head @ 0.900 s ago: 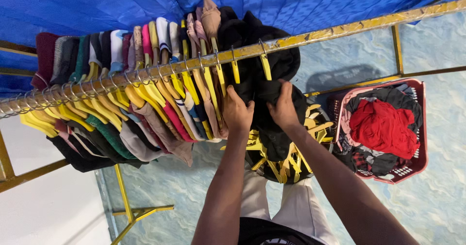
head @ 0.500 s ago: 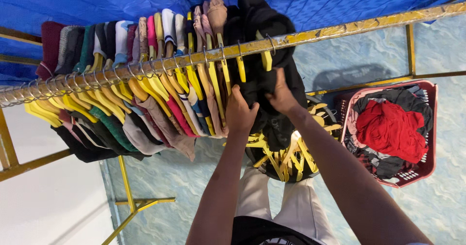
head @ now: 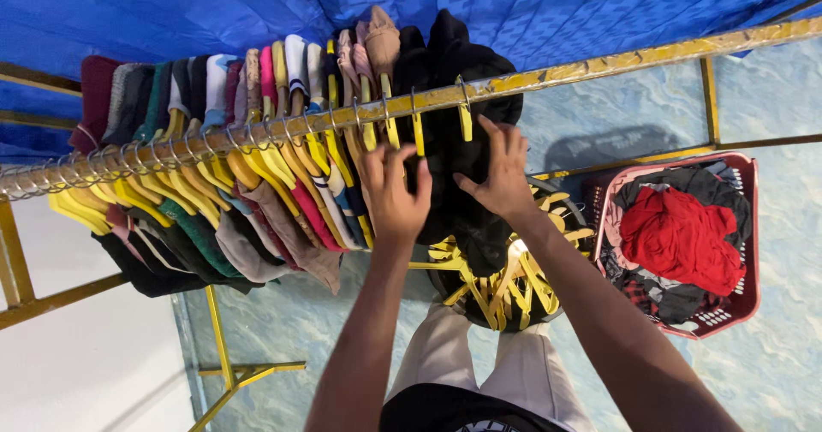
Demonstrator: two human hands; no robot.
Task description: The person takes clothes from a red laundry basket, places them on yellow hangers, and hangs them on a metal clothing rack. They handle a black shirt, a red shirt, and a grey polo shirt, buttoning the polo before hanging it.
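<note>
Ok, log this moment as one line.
left hand: on black garment | right hand: on same garment | garment: on rail | basket: right

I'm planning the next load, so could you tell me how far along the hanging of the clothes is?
Done: a row of garments hangs on yellow hangers along the rail. In hand: left hand and right hand rest on a black garment at the row's end. Left: red and dark clothes fill the basket; spare hangers wait below.

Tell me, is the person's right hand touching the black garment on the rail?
Touching. The head view shows the right hand lying flat on the black garment, fingers spread against the cloth.
</note>
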